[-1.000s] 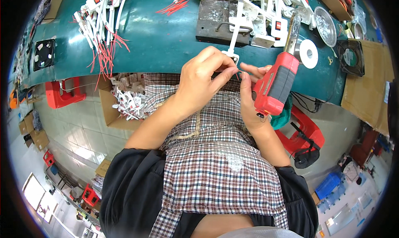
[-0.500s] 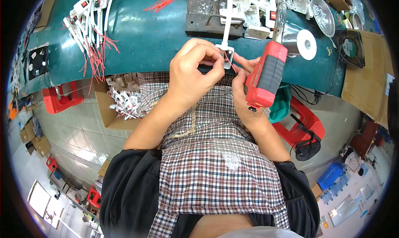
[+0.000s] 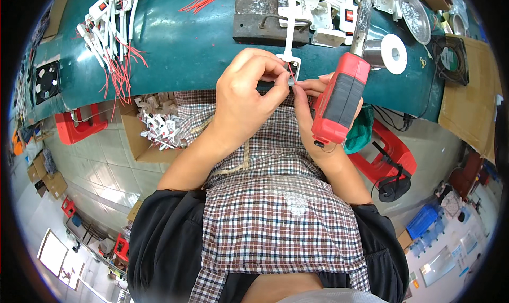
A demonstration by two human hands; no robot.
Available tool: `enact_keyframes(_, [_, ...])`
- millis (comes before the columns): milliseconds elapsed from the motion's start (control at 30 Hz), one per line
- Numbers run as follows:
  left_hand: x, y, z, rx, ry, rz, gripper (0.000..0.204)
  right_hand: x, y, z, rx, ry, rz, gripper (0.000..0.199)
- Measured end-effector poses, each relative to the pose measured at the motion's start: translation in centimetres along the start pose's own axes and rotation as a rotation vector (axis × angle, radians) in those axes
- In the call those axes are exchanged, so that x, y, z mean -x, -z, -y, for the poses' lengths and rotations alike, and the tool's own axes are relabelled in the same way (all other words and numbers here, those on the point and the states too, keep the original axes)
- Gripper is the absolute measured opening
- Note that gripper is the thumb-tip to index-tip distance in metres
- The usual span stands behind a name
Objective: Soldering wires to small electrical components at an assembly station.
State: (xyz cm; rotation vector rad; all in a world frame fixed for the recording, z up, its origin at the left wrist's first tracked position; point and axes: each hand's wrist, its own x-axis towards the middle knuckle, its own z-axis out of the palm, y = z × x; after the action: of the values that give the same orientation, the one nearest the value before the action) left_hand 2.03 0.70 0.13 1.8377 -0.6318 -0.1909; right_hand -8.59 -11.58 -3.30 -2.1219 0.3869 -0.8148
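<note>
At the table's near edge, a small white plastic switch housing (image 3: 296,64) lies open side up, with a white cable (image 3: 290,35) running away from its far end. Thin red wires (image 3: 291,71) show inside it. My left hand (image 3: 246,88) is closed in a pinch at the housing's near left side, on a red wire end. My right hand (image 3: 306,109) holds a red and black soldering gun (image 3: 342,99), its metal barrel pointing away over the table. The right thumb and forefinger meet close to the wires; the other right fingers are partly hidden behind the gun.
Left on the green table (image 3: 175,48) lies a bundle of white switch cables (image 3: 108,33) with red wire ends. Beyond the housing stands a dark metal block (image 3: 254,27). A solder spool (image 3: 394,54), a metal bowl (image 3: 414,17) and a small fan (image 3: 449,60) are on the right.
My right thumb and forefinger have moved in closer to the left fingertips at the housing. The soldering gun has shifted slightly to the right and nearer.
</note>
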Motion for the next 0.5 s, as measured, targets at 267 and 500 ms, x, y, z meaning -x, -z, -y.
enact_keyframes(267, [-0.1, -0.6, 0.3, -0.041, -0.084, -0.057, 0.013, -0.9, -0.3, -0.7, -0.049, -0.039, -0.079, 0.061])
enact_keyframes(500, [-0.1, -0.8, 0.1, -0.122, -0.116, -0.07, 0.014, -0.9, -0.2, -0.7, -0.071, -0.011, -0.096, 0.065])
